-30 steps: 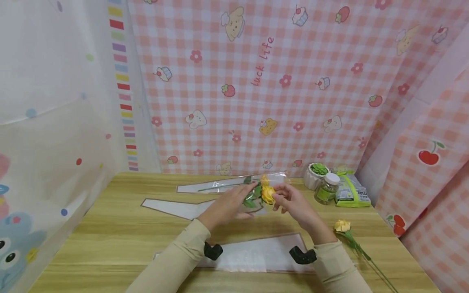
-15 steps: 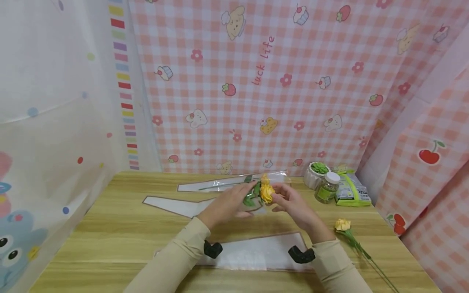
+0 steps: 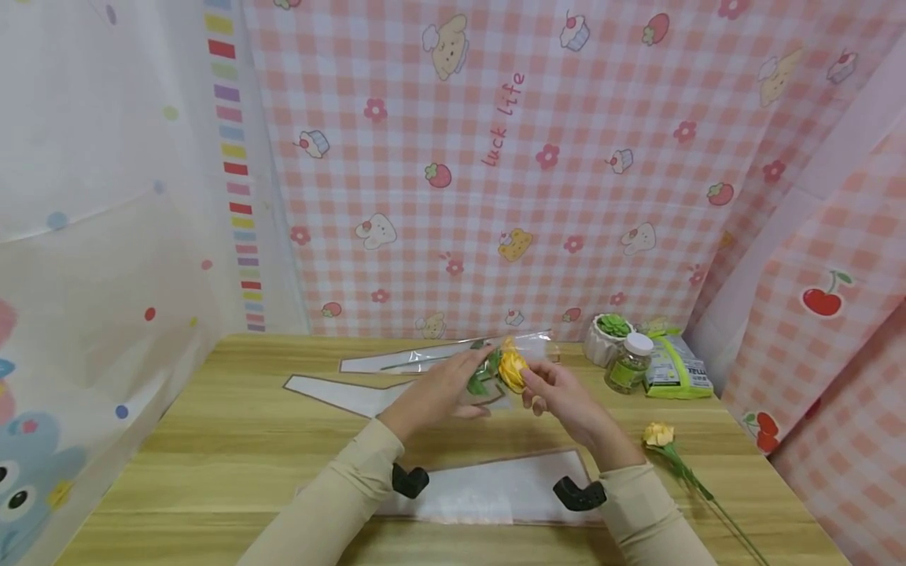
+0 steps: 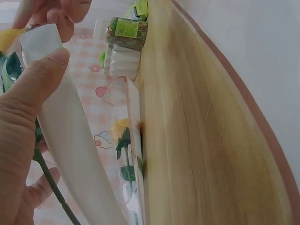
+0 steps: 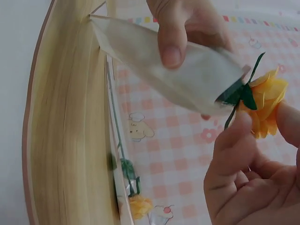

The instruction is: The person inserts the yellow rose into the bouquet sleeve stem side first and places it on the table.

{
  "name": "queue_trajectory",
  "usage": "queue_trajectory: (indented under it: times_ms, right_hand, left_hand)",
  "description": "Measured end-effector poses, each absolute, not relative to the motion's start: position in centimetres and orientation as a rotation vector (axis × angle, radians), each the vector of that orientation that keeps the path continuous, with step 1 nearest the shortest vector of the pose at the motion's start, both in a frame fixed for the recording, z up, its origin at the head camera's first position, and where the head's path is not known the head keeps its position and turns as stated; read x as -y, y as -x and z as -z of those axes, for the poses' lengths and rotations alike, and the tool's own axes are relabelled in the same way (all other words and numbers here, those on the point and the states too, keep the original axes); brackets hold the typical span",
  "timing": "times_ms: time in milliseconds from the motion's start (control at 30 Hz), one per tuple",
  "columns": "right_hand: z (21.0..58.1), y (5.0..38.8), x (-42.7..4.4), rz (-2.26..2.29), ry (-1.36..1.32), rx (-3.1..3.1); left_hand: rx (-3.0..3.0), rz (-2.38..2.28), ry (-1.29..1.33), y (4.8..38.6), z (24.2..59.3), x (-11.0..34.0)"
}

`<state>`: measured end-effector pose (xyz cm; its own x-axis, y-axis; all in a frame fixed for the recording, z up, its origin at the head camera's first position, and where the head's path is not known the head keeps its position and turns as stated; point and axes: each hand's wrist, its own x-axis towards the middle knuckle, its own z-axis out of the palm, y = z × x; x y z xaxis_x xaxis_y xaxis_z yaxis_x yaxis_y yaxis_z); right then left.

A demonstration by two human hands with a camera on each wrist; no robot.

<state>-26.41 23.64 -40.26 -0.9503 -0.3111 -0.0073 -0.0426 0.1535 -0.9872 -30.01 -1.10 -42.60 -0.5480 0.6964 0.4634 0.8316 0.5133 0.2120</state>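
My left hand (image 3: pixel 442 393) holds a tapered flower sleeve (image 5: pixel 140 58) with a white back, its thumb pressed on the white side. A yellow artificial rose (image 3: pixel 513 369) lies along the sleeve, with its bloom out past the wide end. In the left wrist view the green stem (image 4: pixel 56 190) shows beside the white backing. My right hand (image 3: pixel 562 393) pinches the bloom between thumb and fingers, as the right wrist view shows. The left hand hides part of the sleeve and leaves.
Behind lies another sleeve (image 3: pixel 361 365) with a rose inside. A flat sleeve (image 3: pixel 488 495) lies in front, partly under the forearms. To the right are a loose yellow rose (image 3: pixel 659 435), a jar (image 3: pixel 630 365), a potted succulent (image 3: pixel 602 350) and a grey-green packet (image 3: pixel 675 369).
The narrow end of the held sleeve has shifted slightly right. Between my right fingers the bloom has turned a little; both hands stay in nearly the same place.
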Motion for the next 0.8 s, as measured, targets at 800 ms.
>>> queue_trajectory:
  times_ms: [800]
  right_hand:
    - [40.8,26.1,-23.0,1.806,0.562,-2.246]
  left_hand:
    - [2.451,0.637,1.248,30.1,42.4,1.5]
